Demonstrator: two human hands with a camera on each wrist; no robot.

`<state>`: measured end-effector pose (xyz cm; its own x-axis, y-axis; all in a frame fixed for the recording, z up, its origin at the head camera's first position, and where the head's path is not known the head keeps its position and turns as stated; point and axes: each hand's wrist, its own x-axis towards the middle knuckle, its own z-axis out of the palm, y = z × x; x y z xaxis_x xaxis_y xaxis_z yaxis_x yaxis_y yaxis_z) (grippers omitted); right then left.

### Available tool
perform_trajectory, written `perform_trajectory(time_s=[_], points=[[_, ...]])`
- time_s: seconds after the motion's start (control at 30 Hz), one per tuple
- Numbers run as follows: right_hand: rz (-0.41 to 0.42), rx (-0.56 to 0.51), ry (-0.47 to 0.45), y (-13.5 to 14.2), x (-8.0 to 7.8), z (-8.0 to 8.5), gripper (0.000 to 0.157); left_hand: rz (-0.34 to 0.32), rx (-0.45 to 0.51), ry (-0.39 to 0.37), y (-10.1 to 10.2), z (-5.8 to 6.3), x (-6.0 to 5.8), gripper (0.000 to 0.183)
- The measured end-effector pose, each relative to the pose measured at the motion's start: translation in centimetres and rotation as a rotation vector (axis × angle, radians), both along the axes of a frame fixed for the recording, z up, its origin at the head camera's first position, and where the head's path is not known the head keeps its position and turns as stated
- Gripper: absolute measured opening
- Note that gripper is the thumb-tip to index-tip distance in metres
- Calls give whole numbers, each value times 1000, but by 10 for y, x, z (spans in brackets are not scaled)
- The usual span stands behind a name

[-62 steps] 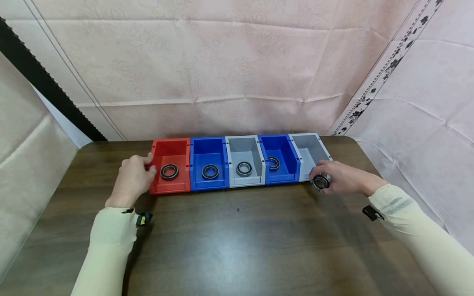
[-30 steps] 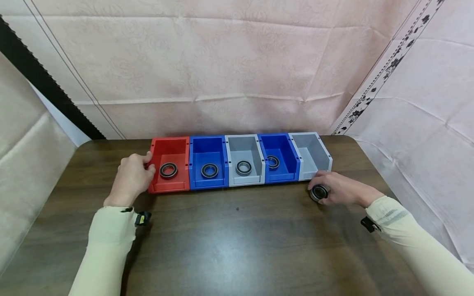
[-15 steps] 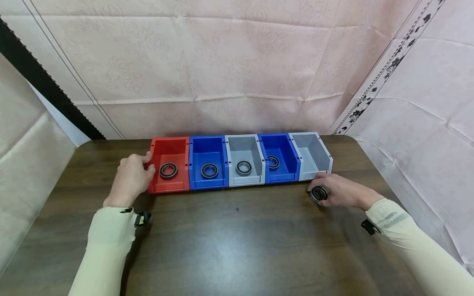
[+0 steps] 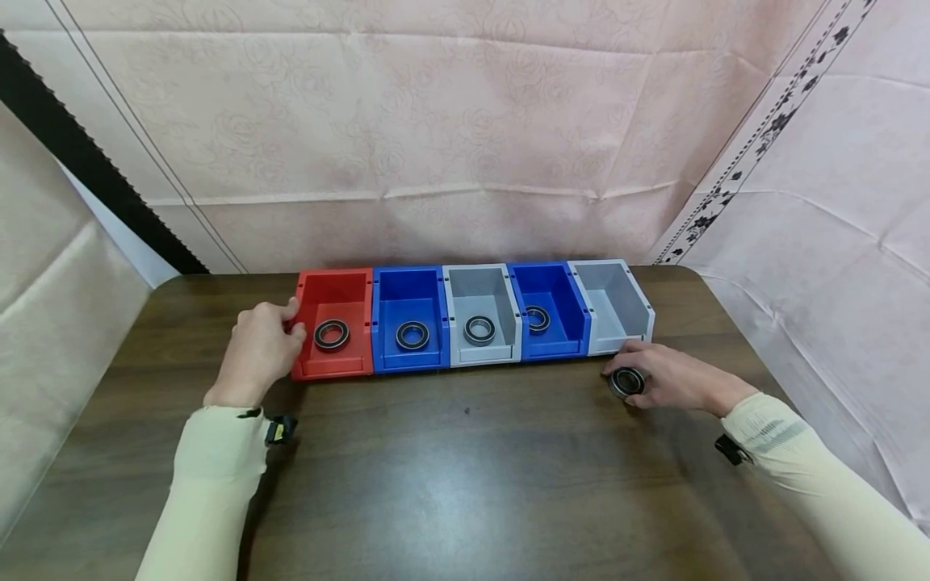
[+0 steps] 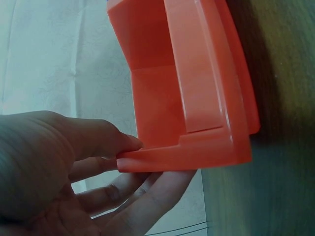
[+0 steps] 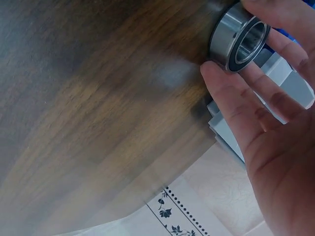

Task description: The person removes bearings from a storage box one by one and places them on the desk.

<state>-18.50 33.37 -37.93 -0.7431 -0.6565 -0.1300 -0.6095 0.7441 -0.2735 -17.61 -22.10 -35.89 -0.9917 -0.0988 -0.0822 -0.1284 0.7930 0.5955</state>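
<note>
A red bin (image 4: pixel 336 282) stands at the left end of a row, and my left hand (image 4: pixel 257 347) grips its left wall. In the left wrist view the thumb lies over the edge of that wall (image 5: pixel 172 158), with the fingers along its outside. Between the thumb and fingers of my right hand (image 4: pixel 672 375) is a metal ball bearing (image 4: pixel 626 382) with a dark seal ring. It is just in front of the right-end grey bin (image 4: pixel 612 294), tilted in the head view. The right wrist view shows its shiny outer ring (image 6: pixel 229 34).
Between the end bins stand a blue bin (image 4: pixel 409 282), a grey bin (image 4: pixel 476 282) and another blue bin (image 4: pixel 541 278). Bearings lie in the red bin (image 4: pixel 332 336), left blue (image 4: pixel 412 336), middle grey (image 4: pixel 479 330) and right blue (image 4: pixel 538 319). A cloth wall (image 4: pixel 465 145) rises behind the wooden table (image 4: pixel 436 484).
Since the oldest frame my right hand has drawn the bearing slightly nearer the table's front, away from the right-end grey bin. Over the last second it stays nearly still. My left hand keeps its grip.
</note>
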Motion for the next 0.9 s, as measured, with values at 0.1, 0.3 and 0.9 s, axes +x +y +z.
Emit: perform_trajectory(time_s=[0.1,0.3,0.9], points=[[-14,6,-32,0,0,3,46,-4,-3,5,-1,0,0,55],[-49,38,-52,-2,-3,12,47,-9,0,13,-1,-1,0,55],[-36,-21,90,-13,-17,38,37,-7,6,2,-1,0,0,55]])
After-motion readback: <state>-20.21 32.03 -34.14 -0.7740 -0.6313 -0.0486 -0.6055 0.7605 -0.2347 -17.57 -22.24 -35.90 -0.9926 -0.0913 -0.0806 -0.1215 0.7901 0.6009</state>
